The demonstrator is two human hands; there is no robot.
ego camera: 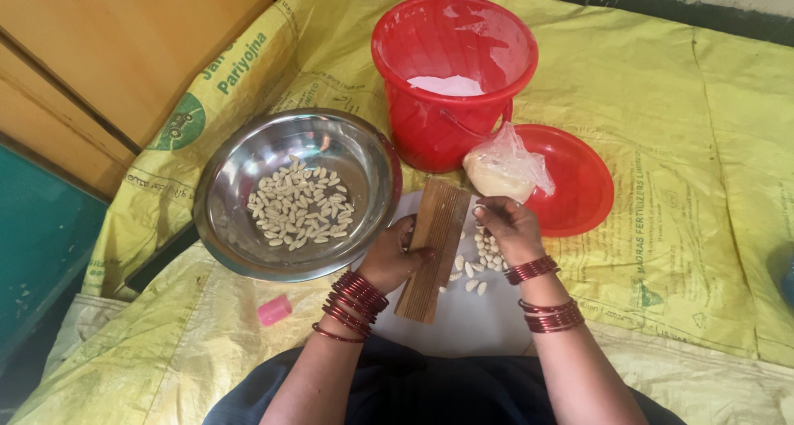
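Ridged wooden board (432, 250), brown, long rectangle with lengthwise grooves, lying tilted on a white sheet (463, 322) in front of the person. Left hand (392, 257) wrapped around the board's left edge, fingers curled closed on it, thumb hidden behind the wood. Right hand (509, 225) at the board's upper right corner, fingertips pinched together; too small to tell what sits between them. Small pale shaped pieces (481, 260), oval and ribbed-looking, scattered on the sheet just right of the board, partly under the right hand. Stacked red bangles (356, 303) on the left wrist, more on the right.

Left of the board: round steel bowl (240, 218), shiny, dented rim, holding a loose pile of the same pale pieces. Above: red plastic bucket (430, 127) with white powder at the bottom. Beside it a red plastic lid (583, 189), with a clear bag of cream dough (500, 173) resting on its left edge. Small pink cylinder (274, 310) near the left forearm. All on a yellow woven sack (686, 144), crinkled, printed. Forearms cut off by the lower frame edge.
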